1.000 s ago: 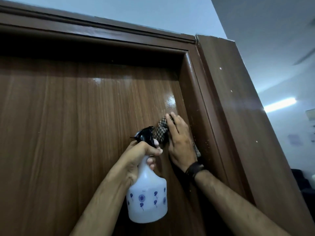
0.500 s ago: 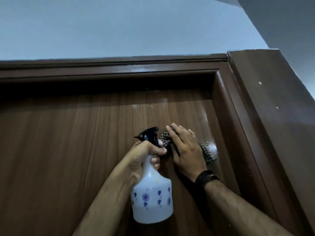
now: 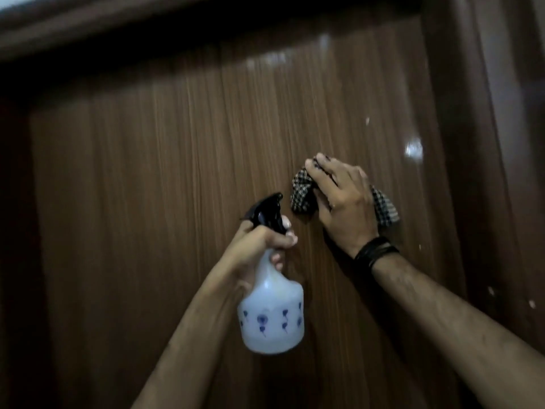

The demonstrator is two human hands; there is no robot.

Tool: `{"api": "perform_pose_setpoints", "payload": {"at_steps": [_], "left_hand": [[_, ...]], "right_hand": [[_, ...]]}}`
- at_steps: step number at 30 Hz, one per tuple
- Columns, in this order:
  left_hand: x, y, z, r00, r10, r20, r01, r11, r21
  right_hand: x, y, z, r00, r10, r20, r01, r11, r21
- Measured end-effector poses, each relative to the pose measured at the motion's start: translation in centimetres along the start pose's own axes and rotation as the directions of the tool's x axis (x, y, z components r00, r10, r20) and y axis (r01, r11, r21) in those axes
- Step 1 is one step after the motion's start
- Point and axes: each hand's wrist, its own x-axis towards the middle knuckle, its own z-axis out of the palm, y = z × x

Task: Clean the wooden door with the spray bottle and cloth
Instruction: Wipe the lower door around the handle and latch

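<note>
Checked cloth (image 3: 302, 193) lies under the flat right hand (image 3: 343, 202); left hand (image 3: 259, 246) grips spray bottle (image 3: 271, 314).

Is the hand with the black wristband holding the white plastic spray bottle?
No, the right hand with the black wristband presses the checkered cloth on the brown wooden door.

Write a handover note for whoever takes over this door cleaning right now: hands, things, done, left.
Left hand grips the spray bottle by its neck, black nozzle up, close to the door.
Right hand presses the checked cloth flat against the wooden door, upper right, near the frame.
Done: wiping under way; shiny patches show near the top and right edge.
Left: how much of the panel is clean cannot be told; the lower door is out of view.
</note>
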Motion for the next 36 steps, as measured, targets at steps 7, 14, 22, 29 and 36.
{"api": "perform_pose_setpoints", "payload": {"at_steps": [7, 14, 22, 29, 36], "left_hand": [[-6.6, -9.0, -0.1, 0.988, -0.151, -0.031, 0.151, 0.989, 0.000], [-14.1, -19.0, -2.4, 0.946, -0.293, -0.135, 0.296, 0.955, 0.003], [-21.8, -29.4, -4.5, 0.891, -0.429, -0.150, 0.429, 0.903, -0.031], [-28.2, -36.6, -3.7, 0.868, -0.485, -0.107, 0.484, 0.874, -0.033], [-32.5, -41.3, -2.0, 0.744, -0.620, -0.249, 0.596, 0.784, -0.172]], "right_hand": [[-10.8, -3.3, -3.4, 0.984, 0.172, 0.037, -0.173, 0.985, 0.021], [-19.6, -5.8, -5.9, 0.940, 0.336, -0.056, -0.341, 0.931, -0.128], [-31.3, -13.5, -9.9, 0.781, 0.617, 0.100, -0.600, 0.785, -0.157], [-38.2, -19.4, -14.7, 0.664, 0.729, 0.167, -0.676, 0.680, -0.283], [-42.3, -22.8, -16.4, 0.607, 0.696, 0.384, -0.629, 0.716, -0.303]]}}
